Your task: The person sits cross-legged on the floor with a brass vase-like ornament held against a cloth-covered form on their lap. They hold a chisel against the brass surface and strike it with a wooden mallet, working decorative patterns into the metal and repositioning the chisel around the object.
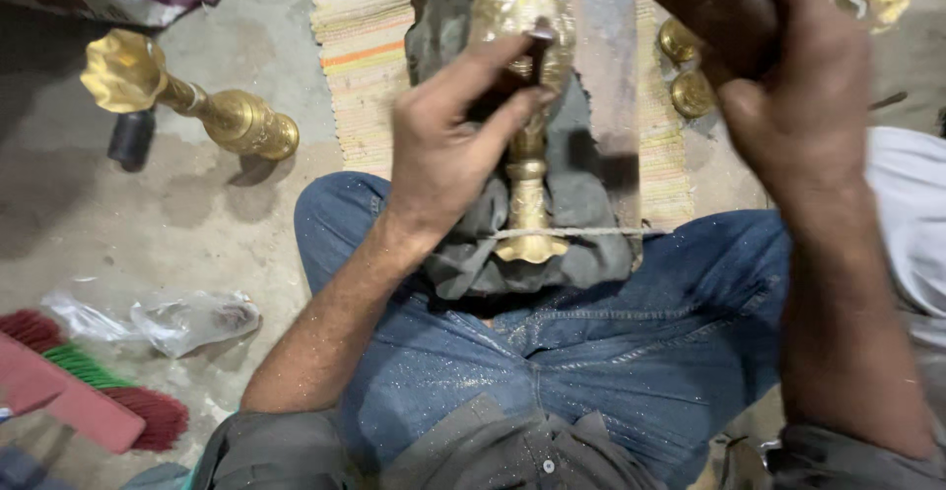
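A tall brass vase [525,17] lies lengthwise on a grey cloth [581,254] over my lap, tied down near its flared foot by a thin cord [591,231]. My left hand [448,145] pinches a small dark tool against the vase's body, fingertips touching the metal. Raised at the upper right, my right hand [788,66] is closed around a dark wooden handle [690,2] whose far end is cut off by the frame. Fine metal dust speckles my blue jeans [552,372].
A second brass vase [187,96] lies on the concrete floor at the left, beside a small black cylinder [131,138]. Two round brass pieces [687,66] rest on a striped mat [360,47]. A crumpled plastic bag [187,318] and a red and green brush [89,392] lie lower left.
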